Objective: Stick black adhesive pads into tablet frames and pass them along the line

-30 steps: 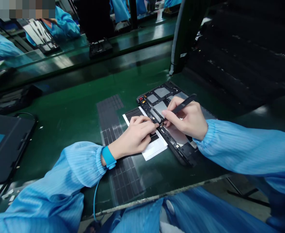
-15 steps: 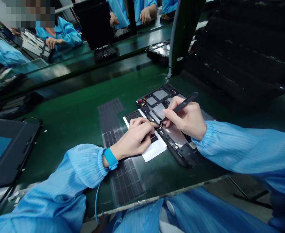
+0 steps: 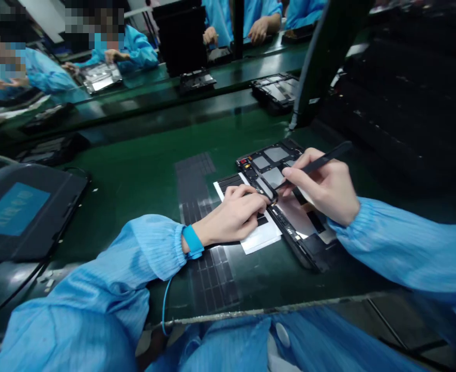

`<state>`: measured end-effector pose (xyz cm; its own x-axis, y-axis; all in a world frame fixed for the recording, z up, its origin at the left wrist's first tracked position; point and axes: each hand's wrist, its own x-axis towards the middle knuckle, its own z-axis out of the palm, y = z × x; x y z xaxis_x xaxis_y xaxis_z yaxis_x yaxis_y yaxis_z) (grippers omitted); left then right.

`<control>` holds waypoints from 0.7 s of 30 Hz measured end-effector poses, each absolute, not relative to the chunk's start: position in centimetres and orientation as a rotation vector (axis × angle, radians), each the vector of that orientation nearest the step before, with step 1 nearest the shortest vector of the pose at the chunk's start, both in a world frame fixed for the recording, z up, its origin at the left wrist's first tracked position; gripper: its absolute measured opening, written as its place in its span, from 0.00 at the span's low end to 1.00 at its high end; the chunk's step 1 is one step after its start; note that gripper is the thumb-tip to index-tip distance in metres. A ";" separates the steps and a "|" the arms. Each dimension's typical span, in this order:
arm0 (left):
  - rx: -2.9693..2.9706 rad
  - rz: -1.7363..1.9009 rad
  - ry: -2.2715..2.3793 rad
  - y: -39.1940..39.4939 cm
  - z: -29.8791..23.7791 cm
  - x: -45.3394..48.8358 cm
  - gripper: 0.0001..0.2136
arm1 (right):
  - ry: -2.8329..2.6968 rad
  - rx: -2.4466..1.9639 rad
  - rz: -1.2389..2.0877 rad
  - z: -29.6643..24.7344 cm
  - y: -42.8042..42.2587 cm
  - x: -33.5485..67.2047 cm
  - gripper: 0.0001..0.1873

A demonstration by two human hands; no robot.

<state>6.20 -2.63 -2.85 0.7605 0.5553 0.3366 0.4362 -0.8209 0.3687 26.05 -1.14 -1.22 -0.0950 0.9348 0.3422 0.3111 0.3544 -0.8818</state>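
Note:
A tablet-like device [image 3: 276,155] with its inside exposed lies on the green table, grey patches and small parts showing. My right hand [image 3: 324,187] is closed around black tweezers [image 3: 332,154], whose tip points down at the device's left edge. At that same edge, the curled fingers of my left hand [image 3: 236,213] touch the device close to the tweezer tip. Whatever small part lies between those fingertips is hidden. Partly under my left hand is a white sheet with black strips [image 3: 262,238], lying against the device. A blue wrist strap [image 3: 192,242] circles my left wrist.
Dark adhesive strips [image 3: 208,276] run along the table [image 3: 142,170] to the left. A black case with a blue label [image 3: 16,209] stands at far left. Dark stacked trays [image 3: 410,113] rise at right. Co-workers in blue sleeves handle devices across a raised ledge [image 3: 166,111].
The whole view has shifted, so the table, device and both hands appear farther right. Both hands stay at the same edge of the device, the tweezers still in my right hand.

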 end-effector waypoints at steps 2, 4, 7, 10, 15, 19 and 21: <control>2.669 0.671 0.803 -2.5 -2.2 5.8 0.08 | -1.764 -1.116 0.748 0.0 -0.2 26.0 0.11; 2.635 0.727 0.909 -2.1 -1.6 4.5 0.06 | -1.942 -1.031 0.715 1.1 1.3 25.3 0.10; 2.539 0.853 1.235 -1.0 -1.3 1.1 0.05 | -2.080 -0.894 0.877 1.6 4.1 22.1 0.08; 2.421 0.816 1.562 0.6 -2.2 -2.6 0.11 | -1.956 -0.907 1.270 0.5 6.8 17.4 0.08; 2.436 0.466 1.607 2.3 -3.6 -5.0 0.26 | -1.860 -0.948 1.365 -1.9 9.3 12.1 0.08; 2.425 0.429 1.581 2.5 -3.4 -4.8 0.27 | -2.012 -0.845 1.162 -2.7 9.3 12.1 0.08; 2.427 0.417 1.576 2.5 -3.3 -4.8 0.27 | -1.986 -0.836 1.136 -2.8 9.0 12.4 0.08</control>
